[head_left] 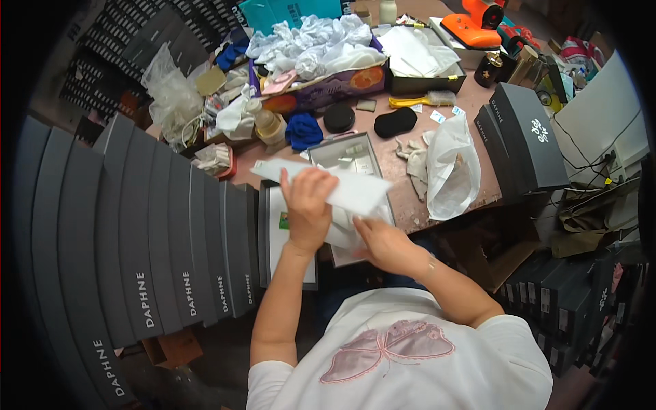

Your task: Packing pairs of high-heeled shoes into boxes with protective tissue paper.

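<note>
My left hand (307, 208) is closed round a flat, white, soft-looking sheet (362, 191), which it holds tilted above an open shoe box (374, 157) with grey walls. Close by on the right, my right hand (389, 246) has its thumb up and pinches thin white wrapping (342, 236) at the near end of that box. What lies under the wrapping is hidden. Left of the box, below my left wrist, is a second shallow box part (273, 256) with a white inside and a small green patch.
Tall stacked dark grey shoe boxes (147, 239) stand at the left; two more grey boxes (523, 143) are at the right. A white plastic bag (454, 171), black oval pad (396, 123), yellow brush (424, 100), pump bottle (270, 128) and purple carton (335, 89) of crumpled paper crowd the table.
</note>
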Tool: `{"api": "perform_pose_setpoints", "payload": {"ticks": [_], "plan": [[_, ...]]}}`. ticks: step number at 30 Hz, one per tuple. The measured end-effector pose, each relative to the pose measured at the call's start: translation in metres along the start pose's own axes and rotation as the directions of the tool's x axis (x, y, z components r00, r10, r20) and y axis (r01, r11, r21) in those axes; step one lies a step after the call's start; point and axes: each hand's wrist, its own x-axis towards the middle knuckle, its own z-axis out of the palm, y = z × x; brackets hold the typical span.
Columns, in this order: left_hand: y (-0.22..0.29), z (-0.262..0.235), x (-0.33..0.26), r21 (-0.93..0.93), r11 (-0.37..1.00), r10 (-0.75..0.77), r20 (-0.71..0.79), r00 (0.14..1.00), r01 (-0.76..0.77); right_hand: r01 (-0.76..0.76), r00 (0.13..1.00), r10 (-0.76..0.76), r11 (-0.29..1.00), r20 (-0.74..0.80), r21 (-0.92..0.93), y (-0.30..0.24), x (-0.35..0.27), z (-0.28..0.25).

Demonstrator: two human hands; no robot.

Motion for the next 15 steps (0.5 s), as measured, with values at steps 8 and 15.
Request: {"api": "perform_pose_setpoints", "payload": {"ticks": [8, 15], "plan": [[-0.014, 0.066, -0.017, -0.304, 0.953, 0.266, 0.813, 0.517, -0.012, -0.018, 0.982, -0.032, 0.964, -0.184, -0.264, 0.024, -0.006, 0.019], [-0.025, 0.090, -0.019, -0.107, 0.992, 0.039, 0.744, 0.667, 0.061, -0.111, 0.982, 0.137, 0.975, 0.128, -0.193, 0.036, 0.010, 0.026]]}}
